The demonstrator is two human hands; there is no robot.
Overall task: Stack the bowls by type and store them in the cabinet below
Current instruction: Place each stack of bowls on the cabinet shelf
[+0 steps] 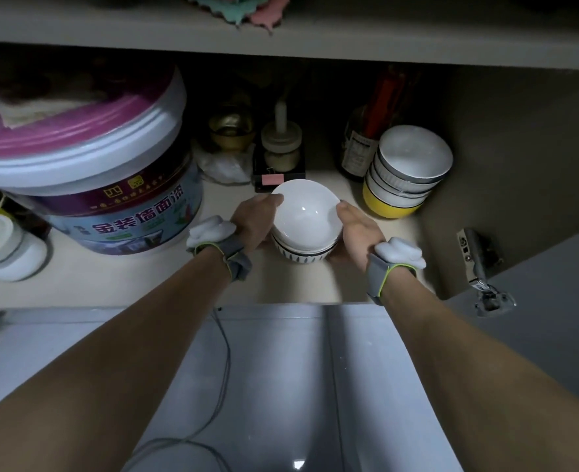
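Where: your white bowl stack [306,229] sits low on the cabinet shelf [117,277], left of the other bowl stack [407,172] | Hands: left hand [254,219] and right hand [356,236] hug its sides | Feel: hard, smooth, slippery, breakable, a bit heavy | Hold: grip the bottom bowl, not the rim.

On the cabinet floor [117,284], a held bowl stack [304,233] sits between bucket [111,185] left and second stack [407,172] right.

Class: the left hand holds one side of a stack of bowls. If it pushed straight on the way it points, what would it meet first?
Probably the black box with the pink label, just beyond the left hand; depth is unclear.
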